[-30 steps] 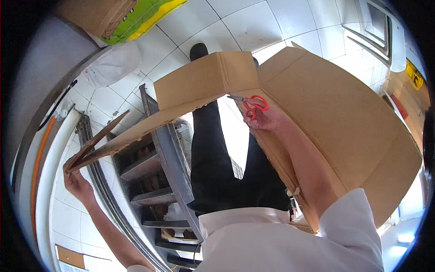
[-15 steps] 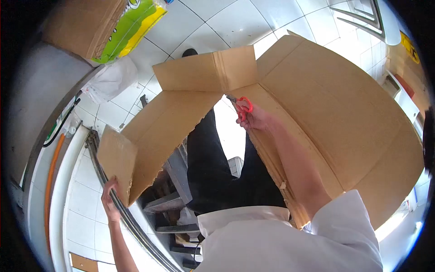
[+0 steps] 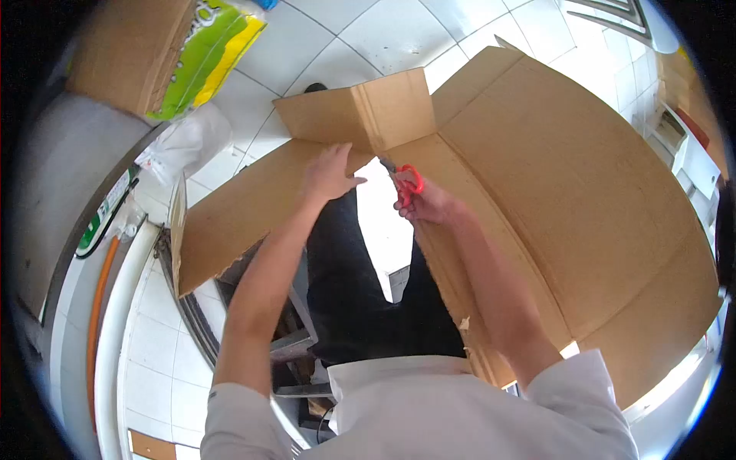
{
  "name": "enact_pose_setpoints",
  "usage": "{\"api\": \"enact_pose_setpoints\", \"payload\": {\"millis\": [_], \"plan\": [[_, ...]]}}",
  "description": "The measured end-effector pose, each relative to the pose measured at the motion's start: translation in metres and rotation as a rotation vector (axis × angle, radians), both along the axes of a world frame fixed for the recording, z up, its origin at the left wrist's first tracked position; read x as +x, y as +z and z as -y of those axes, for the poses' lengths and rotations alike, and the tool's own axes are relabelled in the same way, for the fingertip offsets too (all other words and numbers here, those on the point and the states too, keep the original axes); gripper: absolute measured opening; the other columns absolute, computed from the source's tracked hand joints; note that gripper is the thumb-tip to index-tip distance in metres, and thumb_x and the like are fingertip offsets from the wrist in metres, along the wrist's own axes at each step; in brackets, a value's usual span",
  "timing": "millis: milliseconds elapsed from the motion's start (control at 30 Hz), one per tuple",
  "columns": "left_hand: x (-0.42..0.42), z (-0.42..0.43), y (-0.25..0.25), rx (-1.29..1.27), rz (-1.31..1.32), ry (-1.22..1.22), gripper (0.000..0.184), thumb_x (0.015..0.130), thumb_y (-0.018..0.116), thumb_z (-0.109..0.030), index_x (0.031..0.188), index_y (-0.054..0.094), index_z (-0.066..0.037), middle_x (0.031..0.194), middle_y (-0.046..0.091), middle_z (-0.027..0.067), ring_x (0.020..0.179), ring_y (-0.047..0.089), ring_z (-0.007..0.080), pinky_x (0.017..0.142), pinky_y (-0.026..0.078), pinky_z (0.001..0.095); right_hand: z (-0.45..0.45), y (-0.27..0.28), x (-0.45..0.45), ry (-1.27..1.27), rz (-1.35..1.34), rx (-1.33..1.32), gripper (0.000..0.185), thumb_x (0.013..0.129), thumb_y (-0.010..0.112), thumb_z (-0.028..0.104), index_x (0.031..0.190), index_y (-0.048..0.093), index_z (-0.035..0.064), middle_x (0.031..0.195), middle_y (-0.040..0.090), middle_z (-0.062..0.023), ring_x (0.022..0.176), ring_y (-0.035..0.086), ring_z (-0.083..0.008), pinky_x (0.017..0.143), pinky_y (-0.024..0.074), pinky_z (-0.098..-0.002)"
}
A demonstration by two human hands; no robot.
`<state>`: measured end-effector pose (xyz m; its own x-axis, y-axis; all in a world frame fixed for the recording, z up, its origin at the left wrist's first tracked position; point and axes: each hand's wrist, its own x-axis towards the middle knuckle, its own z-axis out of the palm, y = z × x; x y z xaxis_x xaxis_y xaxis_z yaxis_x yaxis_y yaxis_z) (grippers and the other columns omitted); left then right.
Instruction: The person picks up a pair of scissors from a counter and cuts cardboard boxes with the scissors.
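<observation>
A large opened-out cardboard box spreads across my lap, with a ragged cut splitting it toward the middle. My right hand is closed on red-handled scissors, their dark blades at the inner end of the cut. My left hand lies over the left cardboard panel close to that same end, fingers stretched and thumb apart; whether it presses on the board I cannot tell. Beyond both hands a folded flap stands up.
White floor tiles surround the box. At the upper left are another cardboard box, a green and yellow package and a white plastic bag. An orange hose runs down the left side. Metal rungs show below the left panel.
My left hand has left the left panel's outer flap and moved up and right to the cut's inner end. The left panel has swung upward. My right hand and the scissors have barely moved.
</observation>
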<state>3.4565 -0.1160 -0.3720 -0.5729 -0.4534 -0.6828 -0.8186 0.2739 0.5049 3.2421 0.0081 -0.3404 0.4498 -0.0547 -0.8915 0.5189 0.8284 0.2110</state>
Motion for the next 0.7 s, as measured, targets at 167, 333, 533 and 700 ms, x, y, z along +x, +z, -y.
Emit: {"api": "enact_pose_setpoints", "payload": {"millis": [167, 333, 533, 700], "plan": [[-0.001, -0.047, -0.062, 0.072, 0.452, -0.231, 0.037, 0.089, 0.061, -0.022, 0.12, 0.062, -0.002, 0.122, 0.063, 0.0193, 0.11, 0.064, 0.0308, 0.093, 0.051, 0.0425, -0.002, 0.023, 0.007, 0.246, -0.116, 0.046, 0.057, 0.085, 0.06, 0.068, 0.086, 0.049, 0.0117, 0.071, 0.055, -0.0038, 0.067, 0.06, -0.0169, 0.065, 0.0521, -0.0318], [-0.01, -0.009, -0.046, -0.057, 0.274, -0.407, 0.022, 0.088, 0.055, -0.011, 0.088, 0.076, -0.003, 0.092, 0.072, 0.0176, 0.091, 0.071, 0.0331, 0.08, 0.057, 0.0436, 0.024, 0.05, 0.009, 0.308, -0.175, -0.045, 0.072, 0.08, 0.048, 0.082, 0.084, 0.049, 0.011, 0.079, 0.054, -0.0045, 0.071, 0.062, -0.0172, 0.07, 0.0553, -0.0356], [-0.031, 0.056, 0.016, 0.116, 0.333, -0.529, 0.024, 0.086, 0.055, -0.011, 0.098, 0.074, -0.002, 0.107, 0.07, 0.0201, 0.101, 0.068, 0.0352, 0.086, 0.055, 0.0438, 0.044, 0.083, 0.009, 0.289, -0.012, -0.185, 0.078, 0.078, 0.041, 0.087, 0.085, 0.048, 0.01, 0.081, 0.054, -0.0053, 0.074, 0.063, -0.0194, 0.071, 0.057, -0.0402], [-0.045, 0.074, 0.061, 0.209, 0.437, -0.502, 0.027, 0.085, 0.056, -0.011, 0.103, 0.073, -0.002, 0.114, 0.068, 0.0188, 0.106, 0.066, 0.0345, 0.088, 0.054, 0.0428, 0.056, 0.144, 0.012, 0.325, 0.042, -0.079, 0.08, 0.079, 0.039, 0.087, 0.087, 0.049, 0.0075, 0.083, 0.054, -0.0062, 0.077, 0.065, -0.0228, 0.075, 0.0584, -0.0421]]}}
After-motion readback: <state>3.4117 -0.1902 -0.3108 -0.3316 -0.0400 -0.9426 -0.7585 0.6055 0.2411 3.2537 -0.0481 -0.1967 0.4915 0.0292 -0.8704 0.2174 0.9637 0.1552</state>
